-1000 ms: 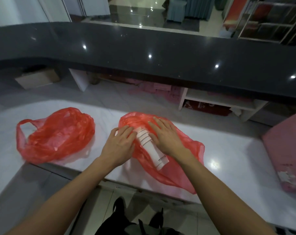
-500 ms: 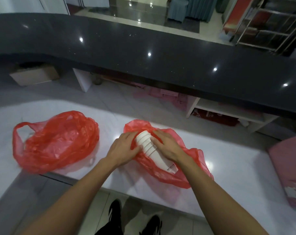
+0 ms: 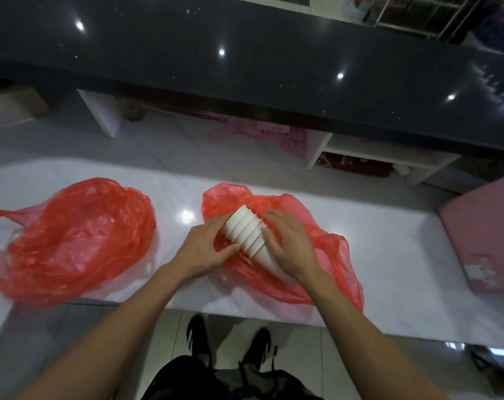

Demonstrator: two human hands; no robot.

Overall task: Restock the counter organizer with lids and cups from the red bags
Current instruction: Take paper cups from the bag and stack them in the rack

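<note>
Both hands, left hand (image 3: 206, 249) and right hand (image 3: 288, 243), are curling around the nested stack of white paper cups (image 3: 245, 232) lying at twelve o'clock on the crumpled red plastic bag (image 3: 325, 255), while the second red plastic bag (image 3: 71, 241) at nine o'clock is sitting untouched and no organizer is showing, so restocking looks barely begun.

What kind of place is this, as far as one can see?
Probably the staff side of a shop or café counter: a long dark raised countertop above a white worktop, shelves beneath, and a stack of white paper cups.
</note>
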